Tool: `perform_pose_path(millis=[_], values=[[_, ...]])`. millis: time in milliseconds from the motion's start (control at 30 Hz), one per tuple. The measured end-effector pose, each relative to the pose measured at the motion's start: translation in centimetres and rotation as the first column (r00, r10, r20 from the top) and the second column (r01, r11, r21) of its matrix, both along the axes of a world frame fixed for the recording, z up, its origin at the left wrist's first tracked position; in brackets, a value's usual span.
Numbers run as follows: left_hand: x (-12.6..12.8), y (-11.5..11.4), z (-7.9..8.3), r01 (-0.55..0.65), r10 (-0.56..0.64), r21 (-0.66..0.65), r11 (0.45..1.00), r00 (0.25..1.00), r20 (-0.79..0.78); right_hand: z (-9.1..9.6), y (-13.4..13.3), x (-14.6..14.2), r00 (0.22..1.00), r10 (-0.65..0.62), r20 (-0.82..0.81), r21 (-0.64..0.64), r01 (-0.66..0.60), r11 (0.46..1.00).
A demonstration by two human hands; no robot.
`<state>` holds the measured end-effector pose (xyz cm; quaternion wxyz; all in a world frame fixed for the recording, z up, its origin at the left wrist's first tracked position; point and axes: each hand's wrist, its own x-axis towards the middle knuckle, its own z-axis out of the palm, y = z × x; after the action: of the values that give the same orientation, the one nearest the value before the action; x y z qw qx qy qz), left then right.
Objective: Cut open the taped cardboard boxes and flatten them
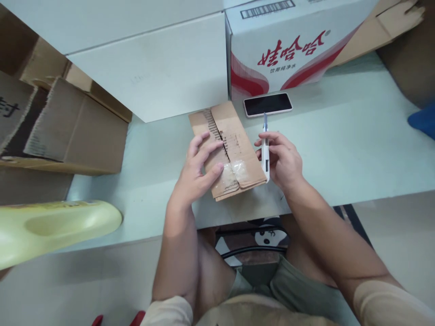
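Observation:
A small flat cardboard box [234, 136], torn along a strip and taped at its near end, lies on the pale green table [340, 149]. My left hand [197, 174] rests on the box's left side, fingers spread on top and thumb pressed near the tape. Just right of the box, my right hand [283, 160] is closed on a white utility knife [265, 149] with its blade pointing away from me, beside the box's right edge.
A phone [268, 104] lies face up behind the box. A white carton with red print [288, 45] and a plain white box [152, 68] stand at the back. Brown cartons [78, 127] sit at the left, a pale yellow object [50, 226] at the near left.

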<state>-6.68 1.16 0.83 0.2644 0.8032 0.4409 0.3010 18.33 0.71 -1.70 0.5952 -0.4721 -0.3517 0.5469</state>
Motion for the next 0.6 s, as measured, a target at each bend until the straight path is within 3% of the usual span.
perform_pose_path(millis=[167,433,600], values=[[0.07,-0.01,0.03,0.002,-0.002,-0.008,1.000,1.000,0.020,0.02,0.00,-0.10,0.999,-0.044,0.023,-0.031,0.044,0.999],[0.12,-0.05,0.01,-0.011,0.011,-0.011,1.000,1.000,0.004,-0.61,0.21,-0.01,0.998,0.006,0.065,-0.020,-0.005,1.000],[0.19,-0.04,-0.16,-0.016,0.015,0.005,1.000,1.000,0.021,-0.44,-0.12,-0.37,0.995,0.041,0.088,0.076,-0.047,0.996]])
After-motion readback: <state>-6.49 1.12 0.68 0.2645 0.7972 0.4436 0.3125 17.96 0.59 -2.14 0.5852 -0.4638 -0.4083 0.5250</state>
